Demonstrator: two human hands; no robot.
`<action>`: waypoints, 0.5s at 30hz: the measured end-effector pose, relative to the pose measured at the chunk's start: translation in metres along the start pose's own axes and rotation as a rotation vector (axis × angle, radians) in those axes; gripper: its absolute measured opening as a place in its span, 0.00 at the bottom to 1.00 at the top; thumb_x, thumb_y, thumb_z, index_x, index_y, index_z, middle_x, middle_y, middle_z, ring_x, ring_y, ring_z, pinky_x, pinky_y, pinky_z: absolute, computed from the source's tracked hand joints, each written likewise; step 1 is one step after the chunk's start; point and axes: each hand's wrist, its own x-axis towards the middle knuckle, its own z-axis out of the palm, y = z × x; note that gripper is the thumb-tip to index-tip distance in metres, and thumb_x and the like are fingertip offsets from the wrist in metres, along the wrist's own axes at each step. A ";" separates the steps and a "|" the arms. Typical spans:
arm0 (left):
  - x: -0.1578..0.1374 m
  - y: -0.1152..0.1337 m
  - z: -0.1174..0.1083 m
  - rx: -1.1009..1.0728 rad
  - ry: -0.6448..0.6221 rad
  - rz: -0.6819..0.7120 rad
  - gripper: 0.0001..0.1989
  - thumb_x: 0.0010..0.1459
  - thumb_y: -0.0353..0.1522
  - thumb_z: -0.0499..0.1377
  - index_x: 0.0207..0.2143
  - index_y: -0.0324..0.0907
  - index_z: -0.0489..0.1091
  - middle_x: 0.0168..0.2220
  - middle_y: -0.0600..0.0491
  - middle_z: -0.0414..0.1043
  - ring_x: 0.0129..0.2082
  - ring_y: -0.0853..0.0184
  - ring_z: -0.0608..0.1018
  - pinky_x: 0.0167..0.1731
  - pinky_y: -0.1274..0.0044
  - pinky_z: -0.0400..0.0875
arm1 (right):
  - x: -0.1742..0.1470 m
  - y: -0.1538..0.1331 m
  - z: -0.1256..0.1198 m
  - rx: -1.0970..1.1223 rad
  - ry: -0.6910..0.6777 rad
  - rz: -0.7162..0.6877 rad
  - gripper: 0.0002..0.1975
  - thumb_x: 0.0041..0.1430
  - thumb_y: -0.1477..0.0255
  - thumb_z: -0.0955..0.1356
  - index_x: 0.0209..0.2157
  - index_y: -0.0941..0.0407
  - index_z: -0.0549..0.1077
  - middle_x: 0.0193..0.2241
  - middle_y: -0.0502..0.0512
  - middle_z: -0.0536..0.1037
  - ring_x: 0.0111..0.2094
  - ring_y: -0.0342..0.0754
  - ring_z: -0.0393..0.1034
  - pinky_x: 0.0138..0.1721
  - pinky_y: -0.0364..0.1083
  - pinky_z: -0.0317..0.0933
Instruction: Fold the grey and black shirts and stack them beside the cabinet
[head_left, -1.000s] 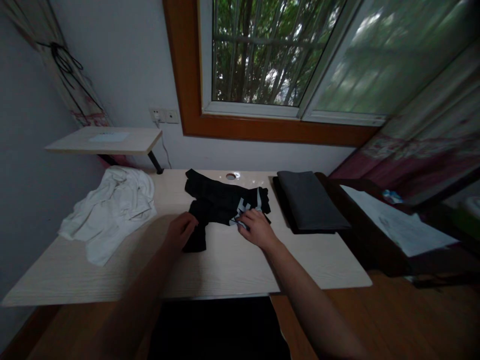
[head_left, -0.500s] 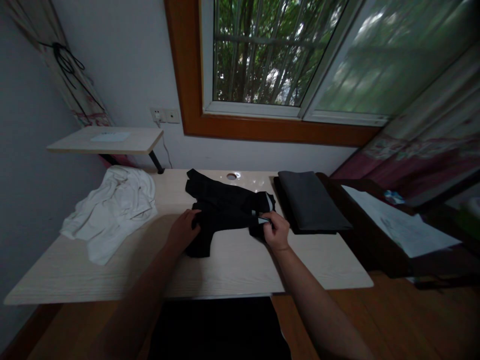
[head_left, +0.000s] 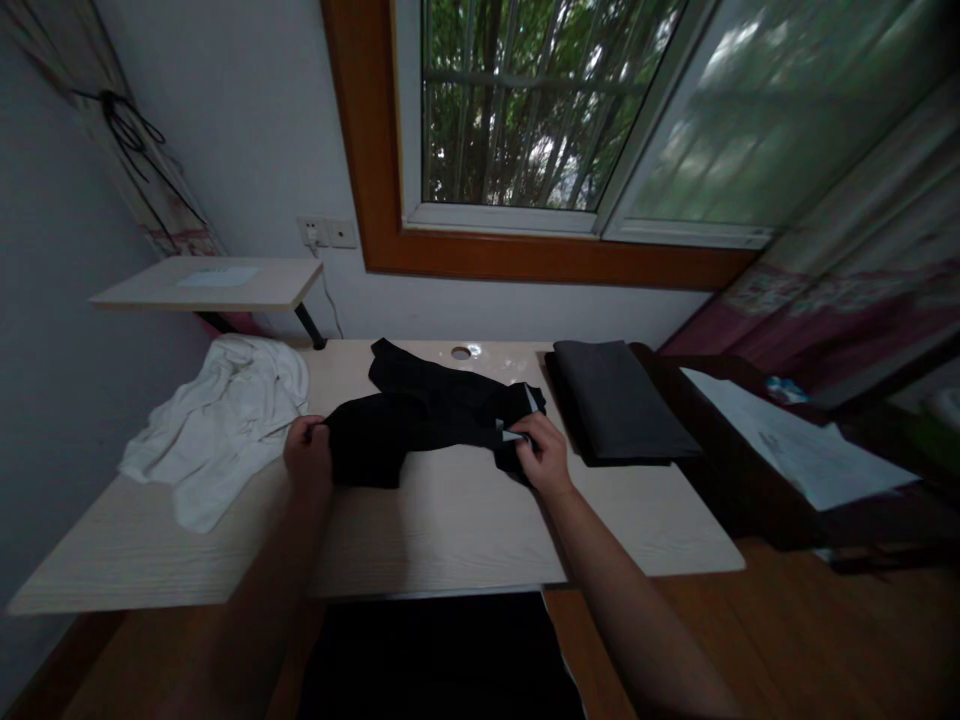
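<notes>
A black garment [head_left: 435, 405] lies loosely spread across the middle of the desk, with pale grey patches showing at its right end. At its left edge, my left hand [head_left: 308, 452] has closed fingers pinching the cloth and drawing it out flat. My right hand [head_left: 543, 452] grips the garment's right end beside the pale patches, fingers closed on the fabric. Between both hands the near part of the cloth is stretched sideways, while the far part lies slack. The garment's exact kind is hard to make out in the dim light.
A crumpled white cloth [head_left: 232, 420] rests on the desk [head_left: 465, 540] at the left, below a small raised shelf [head_left: 277, 285]. Folded dark grey fabric [head_left: 619, 400] sits at the right. Beyond the desk's right side, papers [head_left: 787, 435] lie on a dark surface.
My left hand has moved left, pulling the near left part of the black garment outward with it. My right hand has shifted slightly left and keeps its grip.
</notes>
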 end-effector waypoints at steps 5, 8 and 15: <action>0.007 -0.004 -0.007 -0.445 -0.084 0.045 0.02 0.44 0.32 0.52 0.21 0.44 0.62 0.33 0.52 0.70 0.38 0.63 0.72 0.41 0.71 0.67 | 0.002 -0.001 0.002 0.079 -0.103 -0.036 0.11 0.62 0.74 0.64 0.40 0.52 0.78 0.41 0.57 0.78 0.43 0.52 0.74 0.45 0.53 0.68; 0.007 -0.003 -0.008 -0.671 -0.188 -0.070 0.03 0.44 0.33 0.53 0.22 0.43 0.62 0.37 0.50 0.71 0.35 0.63 0.73 0.37 0.70 0.69 | 0.004 -0.002 0.002 0.088 -0.125 -0.033 0.12 0.63 0.74 0.64 0.42 0.52 0.79 0.46 0.58 0.78 0.47 0.53 0.74 0.50 0.54 0.68; 0.008 -0.001 -0.009 -0.717 -0.853 -0.189 0.19 0.52 0.48 0.55 0.20 0.44 0.58 0.28 0.49 0.68 0.19 0.71 0.62 0.21 0.71 0.62 | 0.005 -0.001 0.007 0.014 -0.167 -0.010 0.12 0.62 0.74 0.64 0.41 0.52 0.80 0.47 0.58 0.79 0.49 0.53 0.74 0.52 0.54 0.69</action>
